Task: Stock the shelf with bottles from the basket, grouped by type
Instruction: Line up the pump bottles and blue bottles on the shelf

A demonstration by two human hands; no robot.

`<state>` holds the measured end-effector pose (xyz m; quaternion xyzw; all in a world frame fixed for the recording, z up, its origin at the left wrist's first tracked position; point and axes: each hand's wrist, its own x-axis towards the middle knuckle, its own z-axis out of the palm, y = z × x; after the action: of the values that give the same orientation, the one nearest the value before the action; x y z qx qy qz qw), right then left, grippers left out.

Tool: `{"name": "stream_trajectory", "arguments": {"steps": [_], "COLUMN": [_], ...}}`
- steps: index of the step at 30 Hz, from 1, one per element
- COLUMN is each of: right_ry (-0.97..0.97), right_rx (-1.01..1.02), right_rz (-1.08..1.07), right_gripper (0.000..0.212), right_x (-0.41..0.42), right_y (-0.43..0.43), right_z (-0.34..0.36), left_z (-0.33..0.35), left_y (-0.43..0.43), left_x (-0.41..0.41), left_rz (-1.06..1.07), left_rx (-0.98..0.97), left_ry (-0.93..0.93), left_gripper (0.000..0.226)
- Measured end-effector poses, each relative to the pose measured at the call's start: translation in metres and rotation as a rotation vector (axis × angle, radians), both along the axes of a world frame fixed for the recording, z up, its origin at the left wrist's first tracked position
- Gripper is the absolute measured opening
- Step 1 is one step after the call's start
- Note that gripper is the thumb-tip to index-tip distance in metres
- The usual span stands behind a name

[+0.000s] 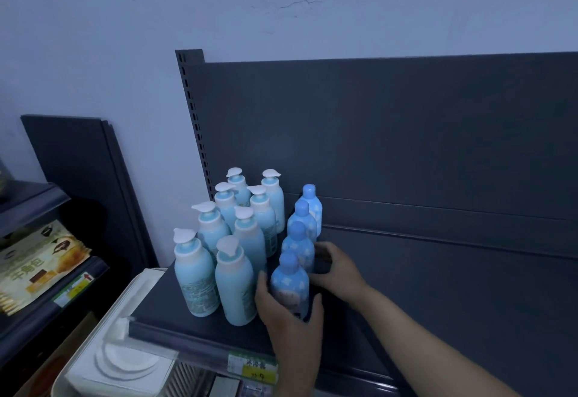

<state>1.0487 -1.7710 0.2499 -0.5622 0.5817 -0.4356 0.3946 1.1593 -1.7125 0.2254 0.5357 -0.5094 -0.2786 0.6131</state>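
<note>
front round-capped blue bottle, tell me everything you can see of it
The front round-capped blue bottle looks plastic: a domed blue cap, a rounded blue body with pale cloud-like patches. It is upright at the front of the dark shelf, foremost of four like bottles. The left hand holds its lower body, hiding the base.

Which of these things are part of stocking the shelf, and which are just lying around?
Part of the job:
pump bottles
round-cap bottles
shelf
left hand, gripping the front round-cap bottle
right hand, beside that row

Just there:
snack packets
price tag
spare panels leaning on the wall
</note>
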Motion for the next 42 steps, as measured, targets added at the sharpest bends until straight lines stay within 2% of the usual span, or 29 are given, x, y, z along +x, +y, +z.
{"name": "stream_trajectory", "arguments": {"steps": [2,4,5,7,9,12,17,29,42], "right_ry": [0.081,0.193,0.288,0.531,0.773,1.026,1.167,1.250,1.324], "right_rx": [-0.041,-0.161,-0.246,-0.443,-0.624,-0.683,-0.609,-0.436,-0.241], "right_rz": [-0.060,-0.178,-0.244,-0.378,-0.487,-0.599,-0.727,-1.036,-1.314], "right_gripper": [0.051,0.042,0.038,0.043,0.057,0.067,0.067,0.064,0.062], "right_x": [-0.009,-0.016,-0.018,-0.020,-0.023,-0.034,-0.056,-0.132,-0.277], "right_y": [0.009,0.016,0.021,0.028,0.032,0.036,0.056,0.168,0.374], "right_z": [0.014,0.038,0.055,0.092,0.131,0.171,0.199,0.194,0.158], "left_z": [0.010,0.032,0.048,0.095,0.142,0.179,0.209,0.210,0.176], "left_y": [0.024,0.025,0.013,-0.019,-0.051,-0.079,-0.070,0.011,0.196], "left_x": [-0.001,0.000,0.000,-0.002,-0.006,-0.011,-0.034,-0.133,-0.319], "left_rz": [0.041,-0.033,-0.052,0.041,0.153,0.206,0.202,-0.066,-0.441], "left_rx": [-0.265,-0.574,-0.640,-0.591,-0.530,-0.549,-0.594,-0.733,-0.875], "left_ry": [-0.121,-0.302,-0.408,-0.654,-0.909,-1.065,-1.018,-0.902,-0.786], "left_gripper": [0.087,0.067,0.057,0.057,0.065,0.070,0.070,0.068,0.066]}}
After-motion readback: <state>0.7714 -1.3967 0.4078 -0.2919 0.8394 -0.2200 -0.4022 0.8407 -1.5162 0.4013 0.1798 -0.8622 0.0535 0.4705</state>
